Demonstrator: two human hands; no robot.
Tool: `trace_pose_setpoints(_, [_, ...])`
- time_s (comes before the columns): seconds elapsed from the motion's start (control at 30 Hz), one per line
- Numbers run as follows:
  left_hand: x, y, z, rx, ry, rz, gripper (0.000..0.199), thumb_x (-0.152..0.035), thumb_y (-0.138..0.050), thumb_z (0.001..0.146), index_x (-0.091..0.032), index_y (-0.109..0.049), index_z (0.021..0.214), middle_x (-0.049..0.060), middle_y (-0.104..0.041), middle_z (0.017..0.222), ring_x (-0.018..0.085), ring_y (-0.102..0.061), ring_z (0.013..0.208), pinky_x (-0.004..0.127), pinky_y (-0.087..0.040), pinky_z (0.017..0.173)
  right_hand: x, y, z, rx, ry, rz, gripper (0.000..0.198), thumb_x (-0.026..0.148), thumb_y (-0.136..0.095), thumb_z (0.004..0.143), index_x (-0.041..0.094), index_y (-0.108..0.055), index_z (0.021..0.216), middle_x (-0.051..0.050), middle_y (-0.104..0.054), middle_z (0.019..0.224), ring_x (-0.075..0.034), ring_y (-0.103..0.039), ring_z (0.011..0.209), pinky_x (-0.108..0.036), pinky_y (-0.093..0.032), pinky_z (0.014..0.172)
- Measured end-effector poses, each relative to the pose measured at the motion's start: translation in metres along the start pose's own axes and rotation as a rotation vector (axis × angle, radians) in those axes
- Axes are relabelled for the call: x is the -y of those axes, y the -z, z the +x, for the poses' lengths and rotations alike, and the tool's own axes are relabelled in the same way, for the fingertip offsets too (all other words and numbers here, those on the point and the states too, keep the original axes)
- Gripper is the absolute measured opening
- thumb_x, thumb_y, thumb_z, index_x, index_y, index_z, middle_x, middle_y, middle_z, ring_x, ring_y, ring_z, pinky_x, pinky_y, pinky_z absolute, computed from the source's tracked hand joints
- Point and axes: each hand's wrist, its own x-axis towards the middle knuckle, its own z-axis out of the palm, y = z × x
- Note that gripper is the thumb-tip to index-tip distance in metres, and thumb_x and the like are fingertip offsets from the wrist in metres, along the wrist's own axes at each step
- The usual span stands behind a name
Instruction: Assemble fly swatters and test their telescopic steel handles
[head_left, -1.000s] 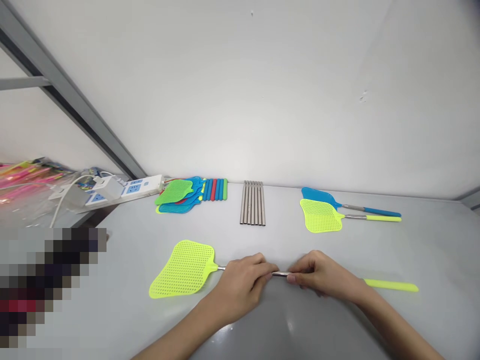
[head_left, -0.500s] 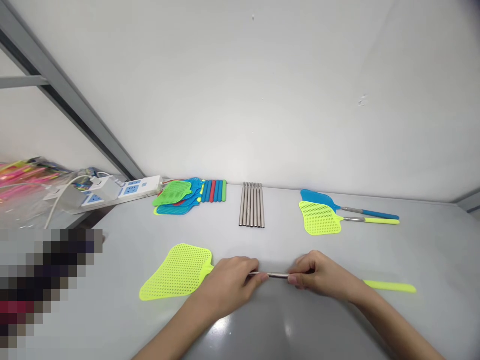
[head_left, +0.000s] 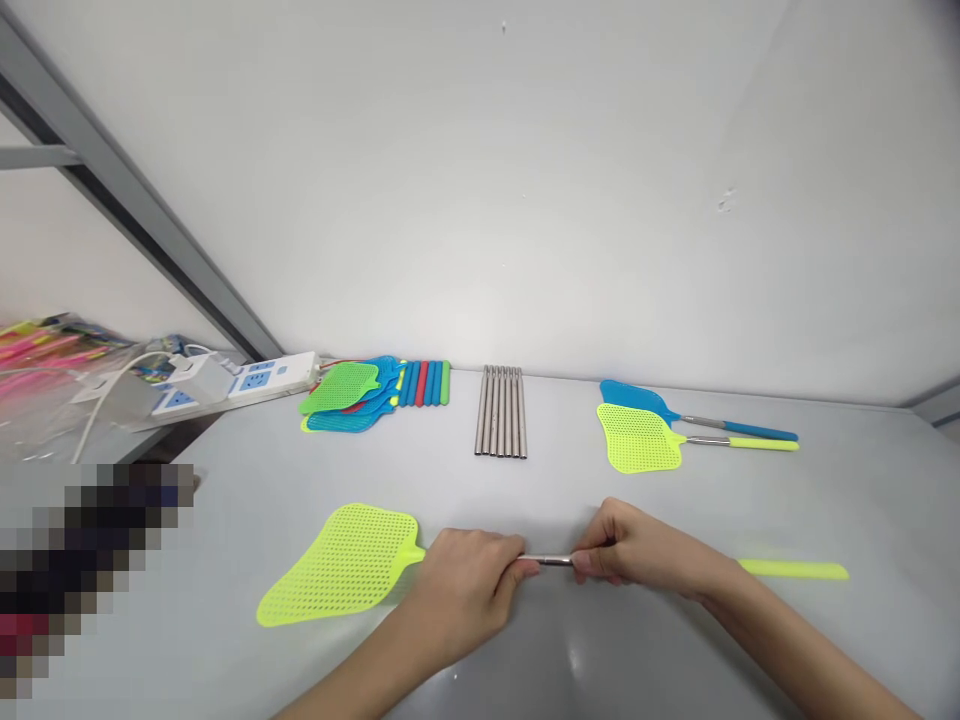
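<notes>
1. Gripping the thin metal rod (head_left: pixel 555 560) from both sides, the left hand (head_left: pixel 472 585) is closed around it and the right hand (head_left: pixel 637 550) pinches it between thumb and fingers.
2. The step in hand seems to be drawing out or adjusting this rod; the next move would call for a firm hold and a straight line.
3. Beside the left hand lies a yellow mesh head (head_left: pixel 345 565), its neck going behind the fingers. Past the right wrist, a yellow handle (head_left: pixel 795 569) lies nearly in line; I cannot tell if it is joined.
4. Farther back on the table (head_left: pixel 570 485) are a row of metal tubes (head_left: pixel 501 412), stacked mesh heads (head_left: pixel 341 390) beside coloured handles (head_left: pixel 425 383), and, to the right, a blue swatter (head_left: pixel 761 431) and a yellow swatter (head_left: pixel 641 438).
</notes>
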Motion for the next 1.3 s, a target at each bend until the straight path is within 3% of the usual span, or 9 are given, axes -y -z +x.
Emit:
trace_pose_setpoints(0.33, [-0.006, -0.004, 0.006, 0.006, -0.035, 0.092, 0.031, -0.031, -0.027, 0.09, -0.018, -0.046, 0.07, 0.0, -0.061, 0.067, 0.016, -0.057, 0.059, 0.026, -0.026, 0.049, -0.003, 0.003, 0.005, 0.073, 0.025, 0.174, 0.02, 0.023, -0.051, 0.07, 0.01, -0.063, 0.059, 0.005, -0.033, 0.043, -0.006, -0.026, 0.043, -0.021, -0.019, 0.043])
trace_pose_setpoints(0.6, [-0.012, 0.008, 0.015, -0.003, -0.045, 0.158, 0.032, -0.032, -0.026, 0.09, -0.018, -0.049, 0.072, 0.002, -0.062, 0.068, 0.017, -0.056, 0.059, 0.027, -0.032, 0.05, 0.01, 0.01, 0.003, 0.035, 0.013, 0.142, 0.021, 0.024, -0.053, 0.069, 0.01, -0.063, 0.059, 0.006, -0.033, 0.04, -0.004, -0.023, 0.039, -0.02, -0.017, 0.04])
trace_pose_setpoints(0.77, [-0.018, 0.028, 0.032, -0.063, -0.056, 0.21, 0.034, -0.032, -0.027, 0.09, -0.016, -0.05, 0.07, 0.004, -0.059, 0.065, 0.017, -0.055, 0.056, 0.027, -0.031, 0.049, 0.02, 0.028, 0.0, -0.068, 0.064, 0.03, 0.025, 0.03, -0.054, 0.071, 0.01, -0.064, 0.062, 0.006, -0.032, 0.042, -0.005, -0.026, 0.042, -0.021, -0.019, 0.042])
trace_pose_setpoints(0.93, [-0.023, 0.039, 0.048, -0.135, -0.097, 0.162, 0.038, -0.037, -0.025, 0.09, -0.016, -0.05, 0.069, 0.001, -0.054, 0.058, 0.014, -0.052, 0.051, 0.026, -0.027, 0.045, 0.028, 0.05, -0.011, -0.089, 0.105, -0.172, 0.029, 0.035, -0.049, 0.076, 0.012, -0.062, 0.065, 0.005, -0.033, 0.047, -0.006, -0.027, 0.045, -0.022, -0.019, 0.044])
trace_pose_setpoints(1.07, [-0.019, 0.045, 0.053, -0.112, -0.146, 0.1, 0.04, -0.039, -0.024, 0.09, -0.017, -0.048, 0.067, -0.001, -0.053, 0.058, 0.012, -0.049, 0.05, 0.025, -0.021, 0.043, 0.035, 0.058, -0.02, -0.083, 0.118, -0.301, 0.031, 0.036, -0.045, 0.079, 0.014, -0.055, 0.059, 0.005, -0.032, 0.05, -0.007, -0.023, 0.045, -0.024, -0.016, 0.044])
trace_pose_setpoints(1.3, [-0.01, 0.072, 0.05, -0.152, -0.051, 0.081, 0.048, -0.05, -0.027, 0.086, -0.017, -0.051, 0.062, -0.001, -0.05, 0.054, 0.011, -0.044, 0.048, 0.025, -0.019, 0.044, 0.046, 0.067, -0.026, -0.129, 0.136, -0.34, 0.038, 0.043, -0.044, 0.079, 0.016, -0.047, 0.052, 0.004, -0.028, 0.052, -0.008, -0.02, 0.047, -0.024, -0.015, 0.045])
